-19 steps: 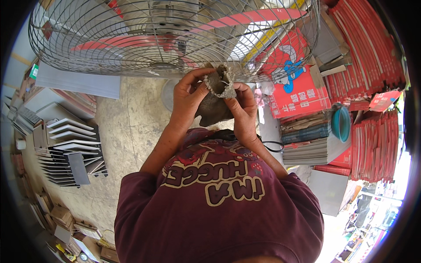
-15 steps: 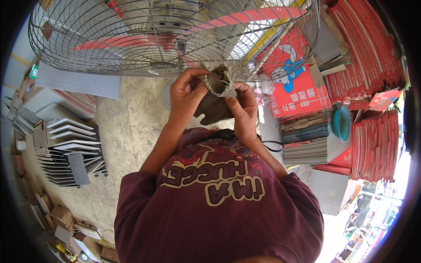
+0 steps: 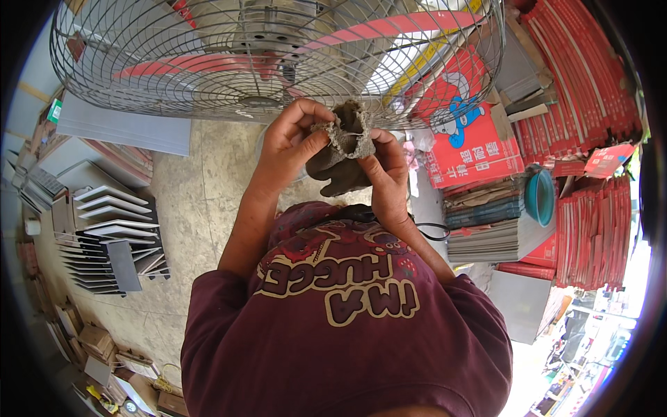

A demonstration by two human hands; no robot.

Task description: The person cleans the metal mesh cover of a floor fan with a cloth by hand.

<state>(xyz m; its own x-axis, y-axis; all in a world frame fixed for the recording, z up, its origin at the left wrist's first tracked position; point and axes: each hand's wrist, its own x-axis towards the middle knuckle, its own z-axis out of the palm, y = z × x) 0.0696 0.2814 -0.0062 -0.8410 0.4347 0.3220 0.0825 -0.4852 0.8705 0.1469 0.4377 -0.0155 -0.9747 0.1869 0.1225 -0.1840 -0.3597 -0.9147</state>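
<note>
A worn, grey-brown work glove point(image 3: 340, 174) hangs in front of my chest with its frayed knit cuff facing up and spread into a round opening. My left hand point(image 3: 295, 139) pinches the cuff's left edge between thumb and fingers. On the opposite edge, my right hand point(image 3: 387, 167) grips the cuff, thumb at the front. The glove's darker lower part, with finger-like lobes, droops below the cuff between both hands. A loose thread crosses the opening.
Just beyond my hands stands a large fan point(image 3: 278, 62) with a wire cage and red blades. Grey tiles point(image 3: 114, 229) stand in a rack at left. Stacked red cartons point(image 3: 594, 236) and a teal basin point(image 3: 540, 197) are at right. Concrete floor point(image 3: 201, 187) lies below.
My left hand has shifted slightly and its fingers have curled more at the cuff. The cuff gapes a little wider, and the drooping lobes have swung left. My right hand stays nearly in place.
</note>
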